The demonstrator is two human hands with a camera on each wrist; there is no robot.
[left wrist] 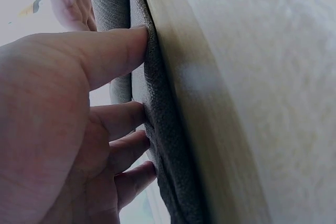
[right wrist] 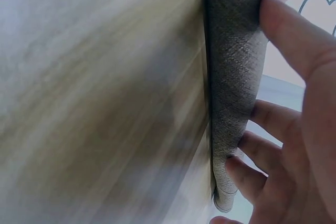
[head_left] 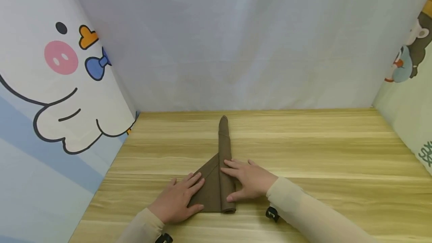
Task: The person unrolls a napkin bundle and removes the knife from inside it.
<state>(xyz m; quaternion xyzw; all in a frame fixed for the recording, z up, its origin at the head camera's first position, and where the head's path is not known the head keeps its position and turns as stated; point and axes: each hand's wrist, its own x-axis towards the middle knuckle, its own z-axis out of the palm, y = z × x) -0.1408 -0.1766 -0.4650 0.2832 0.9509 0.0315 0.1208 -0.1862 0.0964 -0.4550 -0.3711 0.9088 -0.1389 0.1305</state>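
A brown cloth lies on the wooden table, its right part rolled into a long tube whose narrow tip points to the far edge. The flat part to the left of the roll is a slanted flap. My left hand rests on that flap with fingers spread, and in the left wrist view its fingertips press the cloth. Over the rolled part lies my right hand, fingers extended, thumb near the tube's close end. The right wrist view shows its fingertips touching the rolled cloth from the side.
The wooden table spreads out around the cloth. A pale curtain stands behind it. Cartoon-printed sheets hang at the left and the right. Black straps sit by both wrists.
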